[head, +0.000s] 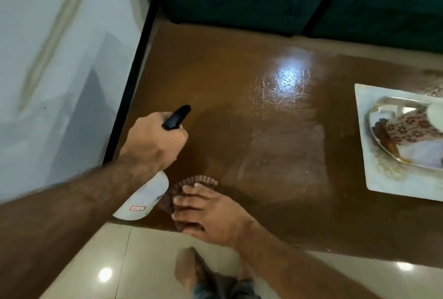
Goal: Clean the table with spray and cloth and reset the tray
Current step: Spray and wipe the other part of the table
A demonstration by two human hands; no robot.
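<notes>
Both forearms are bare and hairy with no sleeves, watch or rings on the left hand point(153, 141) or right hand point(211, 214) (blue-grey denim-like legwear shows blurrily at the bottom edge).

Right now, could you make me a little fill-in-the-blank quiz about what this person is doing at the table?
1. The left hand grips a white spray ____ with a black nozzle.
2. The right hand presses a brown ____ onto the table.
3. The white tray sits at the table's ____ side.
4. The table surface is ____ in colour.

Missing words: bottle; cloth; right; brown
</notes>
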